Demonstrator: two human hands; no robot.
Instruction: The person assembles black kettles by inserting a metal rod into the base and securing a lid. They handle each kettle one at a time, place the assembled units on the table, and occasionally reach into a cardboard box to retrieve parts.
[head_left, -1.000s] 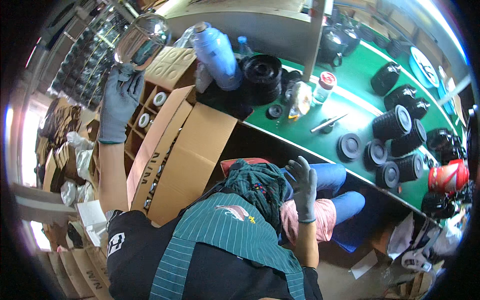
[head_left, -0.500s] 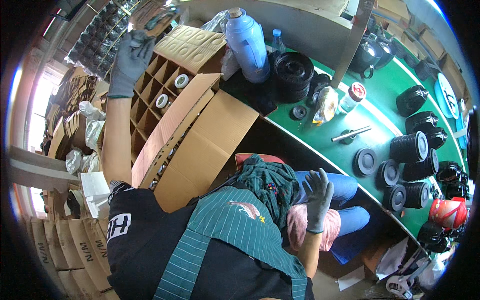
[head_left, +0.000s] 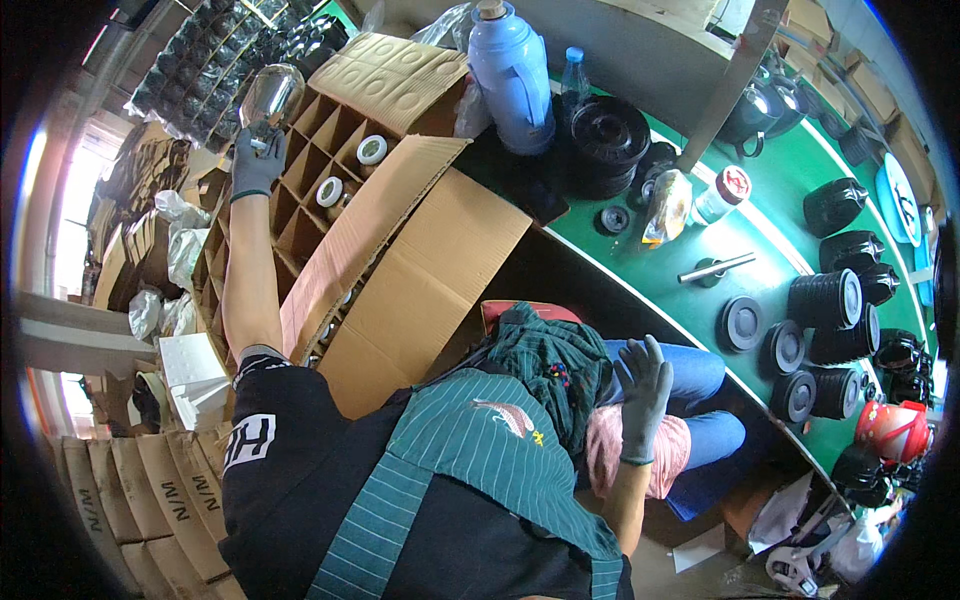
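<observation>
Had my grey-gloved left hand point(head_left: 258, 160) clamped on the lower end of a silvery, rounded, glass-like vessel point(head_left: 274, 93) (probably slick and fragile, best held there) by the brown, divided cardboard box point(head_left: 314, 160), grey-gloved right hand point(head_left: 643, 398) spread, empty.

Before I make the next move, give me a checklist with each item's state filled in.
1. Left hand has hold of the silvery vessel: ok, gripped at its lower end.
2. Right hand free: ok, open and holding nothing.
3. Divided carton open from above: ok, its compartments are exposed.
4. Silvery vessel in a compartment: not ok, it is in the hand.
5. Containers with white tops standing in compartments: ok, two show.
6. Silvery vessel free of cracks: cannot tell, it is too small and reflective here.
</observation>
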